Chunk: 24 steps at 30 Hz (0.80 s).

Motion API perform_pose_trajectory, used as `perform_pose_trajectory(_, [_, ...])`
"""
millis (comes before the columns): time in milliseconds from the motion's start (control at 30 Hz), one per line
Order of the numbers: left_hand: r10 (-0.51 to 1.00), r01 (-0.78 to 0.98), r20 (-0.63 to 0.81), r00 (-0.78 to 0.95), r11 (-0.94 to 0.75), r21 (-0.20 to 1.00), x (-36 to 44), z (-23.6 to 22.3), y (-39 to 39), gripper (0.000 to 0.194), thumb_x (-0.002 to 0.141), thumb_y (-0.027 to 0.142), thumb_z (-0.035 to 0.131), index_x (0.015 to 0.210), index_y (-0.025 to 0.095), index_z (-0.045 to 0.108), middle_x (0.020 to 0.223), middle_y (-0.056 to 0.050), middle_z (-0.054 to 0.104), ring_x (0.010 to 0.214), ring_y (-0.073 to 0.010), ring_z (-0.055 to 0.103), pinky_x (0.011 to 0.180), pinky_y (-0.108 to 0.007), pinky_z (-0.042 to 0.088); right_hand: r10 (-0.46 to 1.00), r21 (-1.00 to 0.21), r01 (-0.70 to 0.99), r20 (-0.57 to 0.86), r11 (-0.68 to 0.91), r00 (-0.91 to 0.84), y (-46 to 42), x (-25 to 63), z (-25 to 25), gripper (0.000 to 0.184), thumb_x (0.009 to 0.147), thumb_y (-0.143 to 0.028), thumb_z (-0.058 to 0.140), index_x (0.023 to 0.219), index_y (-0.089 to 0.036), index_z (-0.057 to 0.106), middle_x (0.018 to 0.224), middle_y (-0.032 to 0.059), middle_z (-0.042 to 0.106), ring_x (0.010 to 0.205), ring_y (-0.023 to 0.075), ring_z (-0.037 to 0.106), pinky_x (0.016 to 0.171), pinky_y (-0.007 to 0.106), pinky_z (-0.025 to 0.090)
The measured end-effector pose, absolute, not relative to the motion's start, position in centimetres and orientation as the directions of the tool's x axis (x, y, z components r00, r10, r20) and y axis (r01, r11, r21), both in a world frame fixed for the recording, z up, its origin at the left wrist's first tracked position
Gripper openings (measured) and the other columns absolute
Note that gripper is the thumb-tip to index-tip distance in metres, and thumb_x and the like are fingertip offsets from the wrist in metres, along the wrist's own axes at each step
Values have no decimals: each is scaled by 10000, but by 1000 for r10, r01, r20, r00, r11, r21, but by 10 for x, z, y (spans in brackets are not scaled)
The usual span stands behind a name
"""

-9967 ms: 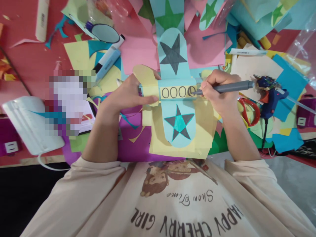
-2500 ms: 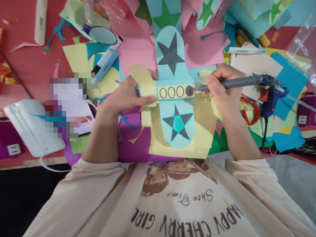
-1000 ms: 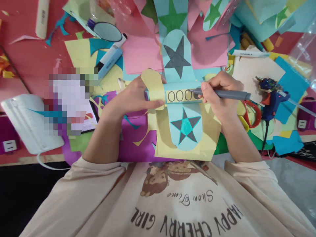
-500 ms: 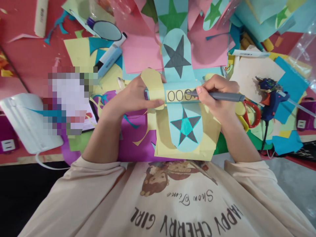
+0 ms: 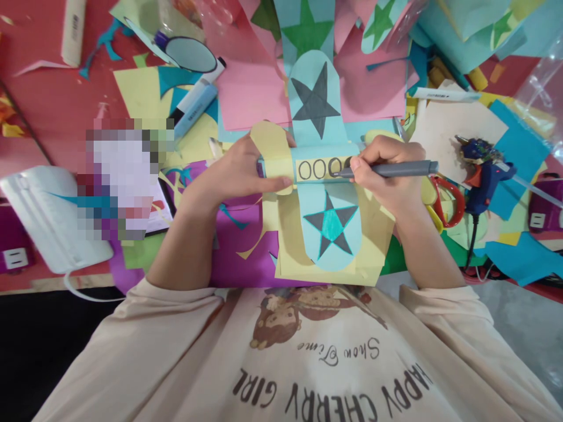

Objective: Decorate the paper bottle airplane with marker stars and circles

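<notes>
**Head view: marker (image 5: 404, 169) met paper band (image 5: 328, 150)**

Past a starred flap (image 5: 331, 225), my left hand (image 5: 241, 167) pinched the band's end, likely the best hold: it seemed light, easily creased. My right hand (image 5: 387, 164) clamped the marker. Pink paper (image 5: 250, 91) lay beyond.

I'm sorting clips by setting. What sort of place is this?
Probably a craft table: coloured paper sheets lie all around, a gray marker is in the right hand, and red-handled scissors lie nearby.

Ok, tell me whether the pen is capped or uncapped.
Uncapped: the pen in the right hand points its bare, dark tip at the row of circles.
</notes>
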State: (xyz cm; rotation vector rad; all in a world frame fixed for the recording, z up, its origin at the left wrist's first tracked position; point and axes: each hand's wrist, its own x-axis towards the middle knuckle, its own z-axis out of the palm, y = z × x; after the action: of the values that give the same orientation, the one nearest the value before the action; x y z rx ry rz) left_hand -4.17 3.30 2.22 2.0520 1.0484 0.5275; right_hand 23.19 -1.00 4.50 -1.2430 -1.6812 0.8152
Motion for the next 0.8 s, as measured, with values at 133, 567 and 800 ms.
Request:
perform_pose_trajectory(133, [814,512,1,581,-366,777,-42,23,32,849,775,894,587,1246,190,645,1213,-96,666,1113,-271,669,996,-446,583,961,-896,349,239,273,-139,-8,231,45,536,870,-605,734,568,-258,460,514,-45,486,486,114,471,488,329,486])
perform_pose_trajectory(567, [818,509,25,575,-382,771,-40,22,33,931,745,974,536,1222,184,651,1198,-99,674,1092,-265,676,969,-439,589,958,-903,341,287,262,23,-9,229,46,530,902,-655,683,625,-260,463,507,-58,511,496,120,566,491,305,447])
perform_pose_trajectory(800, [817,507,19,576,-376,775,-41,23,33,862,764,910,583,1223,185,658,1200,-98,681,1093,-267,675,983,-448,588,945,-883,349,328,313,-18,-7,228,43,551,892,-675,681,585,-265,480,464,-49,488,463,125,533,474,335,453])
